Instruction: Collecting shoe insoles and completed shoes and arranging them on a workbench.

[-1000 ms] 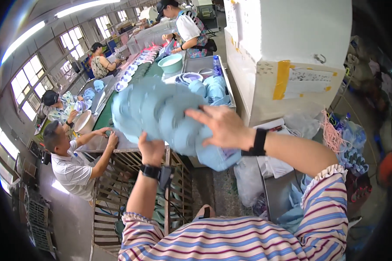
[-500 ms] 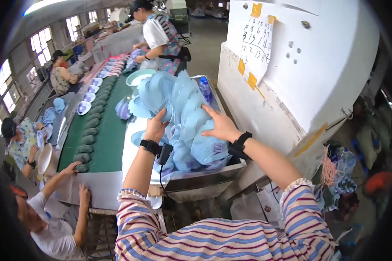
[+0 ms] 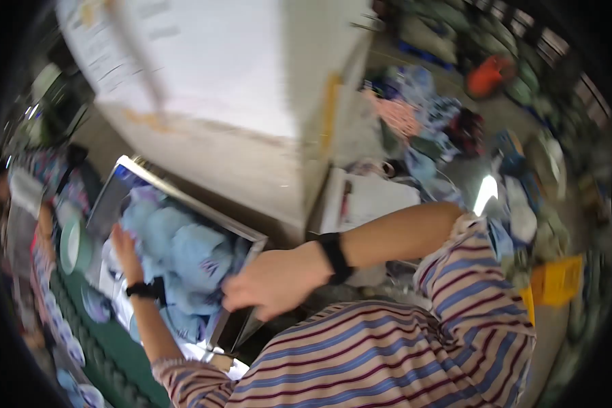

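A pile of light-blue slipper-like pieces (image 3: pixel 197 251) fills a metal-rimmed bin (image 3: pixel 183 196) on the left. My left hand (image 3: pixel 125 253) is at the left side of this pile with its fingers stretched out, holding nothing that I can see. Close to the bin's near right edge is my right hand (image 3: pixel 272 282), its fingers apart and loosely bent, with nothing visible in it. Whether either hand touches the pieces is hard to tell, since the picture is smeared by motion.
A tall white panel (image 3: pixel 211 68) rises behind the bin. At left runs a green conveyor belt (image 3: pixel 112 340) with a row of dark slipper-like pieces, beside a pale green round tub (image 3: pixel 75 246). Pink netting (image 3: pixel 394 112), bundles and a yellow box (image 3: pixel 556 281) are on the right.
My view has swung to the right and down. Both hands have let go of the light-blue pieces, which now lie in the bin. The right hand has drawn back towards me.
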The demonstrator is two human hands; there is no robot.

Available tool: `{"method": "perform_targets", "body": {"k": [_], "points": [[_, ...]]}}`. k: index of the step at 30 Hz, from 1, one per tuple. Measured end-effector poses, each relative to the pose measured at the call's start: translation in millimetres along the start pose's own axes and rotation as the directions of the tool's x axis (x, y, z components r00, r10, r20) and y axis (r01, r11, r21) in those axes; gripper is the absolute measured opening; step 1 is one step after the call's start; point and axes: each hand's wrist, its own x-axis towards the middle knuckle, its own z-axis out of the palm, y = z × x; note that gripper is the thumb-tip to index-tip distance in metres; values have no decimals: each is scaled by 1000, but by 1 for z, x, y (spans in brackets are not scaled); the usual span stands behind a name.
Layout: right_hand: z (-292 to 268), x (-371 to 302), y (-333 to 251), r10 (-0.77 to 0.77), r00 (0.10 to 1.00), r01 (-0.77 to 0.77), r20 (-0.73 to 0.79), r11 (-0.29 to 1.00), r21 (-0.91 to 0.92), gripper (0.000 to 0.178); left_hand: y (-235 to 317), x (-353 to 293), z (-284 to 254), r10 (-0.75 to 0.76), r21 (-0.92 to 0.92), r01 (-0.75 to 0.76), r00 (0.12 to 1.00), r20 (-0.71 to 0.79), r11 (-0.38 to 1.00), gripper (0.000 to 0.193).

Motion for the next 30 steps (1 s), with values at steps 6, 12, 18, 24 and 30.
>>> {"method": "perform_targets", "body": {"k": [6,12,18,24,30], "points": [[-72,-275,-6,647,708,-701,-283,694,-166,35,201,-127,90,445,114,-446,895,37,888,20],[-24,-504,28,853,404,-915,-331,377,-143,41,266,-252,326,316,-158,-399,369,874,903,28],[44,-518,-84,685,524,-758,-506,646,90,41,160,-290,598,240,-281,-643,-153,959,713,42],[99,-581,-162,731,268,-737,-628,575,355,55,90,-311,704,44,81,-982,90,995,172,28],[309,-663,-89,765,-417,-715,-491,58,696,114,102,-291,744,309,-186,-970,-131,942,156,14]]}}
